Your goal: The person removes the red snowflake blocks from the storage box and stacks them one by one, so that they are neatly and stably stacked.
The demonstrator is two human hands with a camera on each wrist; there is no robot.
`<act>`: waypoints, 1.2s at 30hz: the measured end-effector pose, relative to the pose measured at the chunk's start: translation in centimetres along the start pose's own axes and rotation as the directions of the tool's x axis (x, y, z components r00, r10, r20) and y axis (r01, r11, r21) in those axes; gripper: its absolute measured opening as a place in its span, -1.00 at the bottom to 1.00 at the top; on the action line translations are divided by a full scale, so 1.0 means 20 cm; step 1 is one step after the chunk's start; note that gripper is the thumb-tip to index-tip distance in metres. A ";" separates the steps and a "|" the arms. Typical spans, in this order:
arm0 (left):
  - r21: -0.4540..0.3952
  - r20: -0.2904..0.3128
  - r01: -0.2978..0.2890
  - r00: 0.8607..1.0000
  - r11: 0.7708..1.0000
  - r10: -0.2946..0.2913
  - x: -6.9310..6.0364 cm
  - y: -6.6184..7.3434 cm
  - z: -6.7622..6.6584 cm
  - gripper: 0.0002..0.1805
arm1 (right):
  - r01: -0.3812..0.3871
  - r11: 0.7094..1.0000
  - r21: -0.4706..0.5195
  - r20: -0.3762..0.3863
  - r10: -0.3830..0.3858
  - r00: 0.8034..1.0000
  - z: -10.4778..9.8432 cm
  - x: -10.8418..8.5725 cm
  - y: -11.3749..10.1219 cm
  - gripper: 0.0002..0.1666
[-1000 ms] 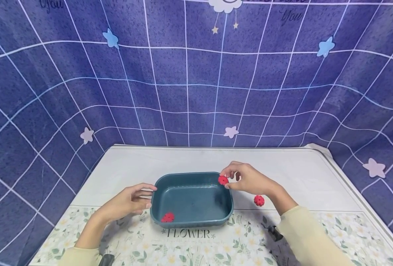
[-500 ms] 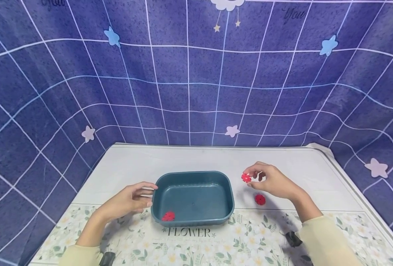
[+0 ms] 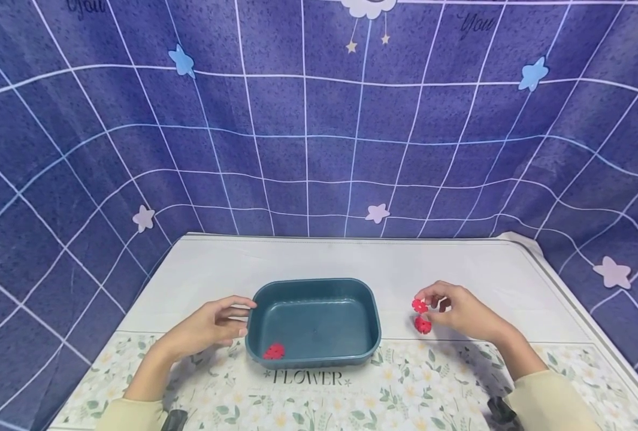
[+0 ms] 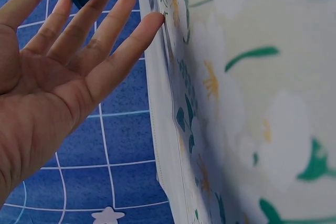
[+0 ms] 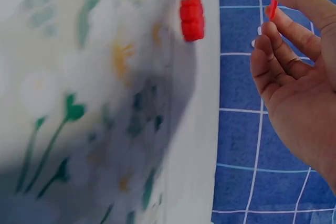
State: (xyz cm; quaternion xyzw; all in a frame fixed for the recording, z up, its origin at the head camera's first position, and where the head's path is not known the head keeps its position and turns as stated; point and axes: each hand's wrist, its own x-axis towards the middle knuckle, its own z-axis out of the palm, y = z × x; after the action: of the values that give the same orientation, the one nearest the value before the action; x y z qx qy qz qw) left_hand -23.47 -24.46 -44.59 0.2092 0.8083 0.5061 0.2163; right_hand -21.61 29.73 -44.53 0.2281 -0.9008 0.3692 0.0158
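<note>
A teal rectangular plastic bin [image 3: 313, 323] stands mid-table, with red flower-shaped discs [image 3: 274, 351] in its near left corner. My left hand [image 3: 211, 323] is at the bin's left end, fingers fairly straight and fingertips against its wall; the left wrist view shows the palm [image 4: 58, 87] holding nothing. My right hand [image 3: 461, 308] pinches a thin red flower-shaped disc [image 3: 419, 306] between thumb and forefinger, seen edge-on as a red disc [image 5: 273, 1] in the right wrist view. Just below it on the table lies a small red stack of discs [image 3: 423, 325], which looks layered as a red stack [image 5: 192, 19] from the right wrist.
The table has a white back part [image 3: 216, 257] and a floral mat [image 3: 319, 407] in front, lettered "FLOWER". A purple-blue gridded curtain [image 3: 319, 155] with stars hangs behind and at both sides. Dark wrist devices [image 3: 501, 410] sit at the sleeves.
From the bin's right rim, my right hand has moved right and then down toward the red stack, still pinching its disc. My left hand and the bin stay nearly where they were.
</note>
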 end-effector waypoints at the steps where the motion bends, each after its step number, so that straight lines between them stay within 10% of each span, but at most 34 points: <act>1: 0.003 0.000 -0.002 1.000 1.000 0.002 0.00 0.00 0.00 -0.39 | -0.007 1.000 0.007 0.008 0.007 1.000 0.00 -0.01 0.01 -0.67; 36: 0.007 -0.007 0.006 1.000 1.000 -0.006 -0.01 0.01 0.01 -0.39 | -0.115 0.993 -0.015 0.074 0.116 0.990 0.09 -0.07 0.11 -0.57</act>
State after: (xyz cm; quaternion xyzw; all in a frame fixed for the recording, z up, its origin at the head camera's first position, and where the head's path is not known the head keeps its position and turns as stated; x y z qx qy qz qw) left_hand -23.26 -24.33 -44.42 0.2057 0.8113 0.5034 0.2145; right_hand -21.05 30.52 -47.64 0.1892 -0.9144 0.3557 -0.0382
